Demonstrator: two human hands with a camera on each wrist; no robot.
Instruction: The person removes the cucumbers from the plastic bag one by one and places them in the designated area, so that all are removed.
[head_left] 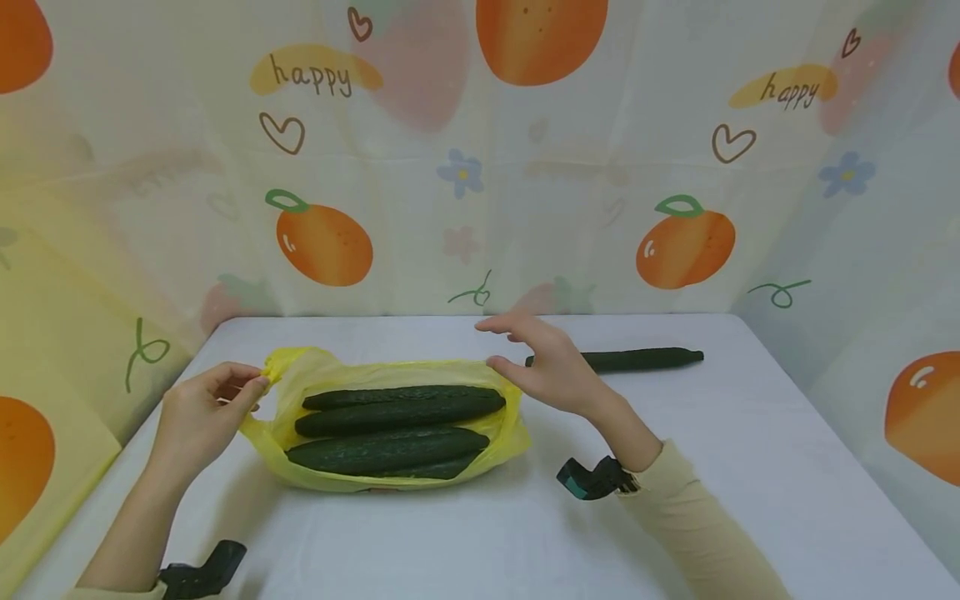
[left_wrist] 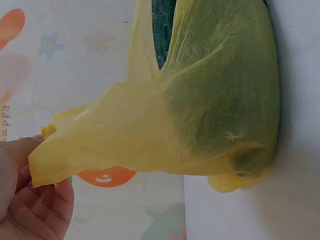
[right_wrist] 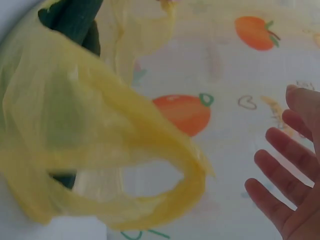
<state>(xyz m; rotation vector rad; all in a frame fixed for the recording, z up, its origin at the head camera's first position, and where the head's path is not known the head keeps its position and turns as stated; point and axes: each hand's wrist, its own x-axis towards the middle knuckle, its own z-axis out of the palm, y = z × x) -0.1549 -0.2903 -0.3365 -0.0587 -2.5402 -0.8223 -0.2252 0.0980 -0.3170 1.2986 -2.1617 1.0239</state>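
Note:
A yellow plastic bag (head_left: 315,371) lies on the table with its mouth spread, and several dark green cucumbers (head_left: 401,412) show inside it. My left hand (head_left: 206,417) pinches a handle of the bag at its left end; in the left wrist view that handle is drawn out from the bag between thumb and fingers. Over the bag's right end hovers my right hand (head_left: 547,362), holding nothing, its fingers extended and spread. The right wrist view shows the bag's other handle loop (right_wrist: 195,185) standing apart from the right fingers (right_wrist: 272,200).
Behind my right hand a single cucumber (head_left: 645,359) lies outside the bag, near the back of the white table (head_left: 465,550). A printed curtain (head_left: 525,192) hangs along the table's back edge and at both sides. Black straps with cameras sit on both wrists.

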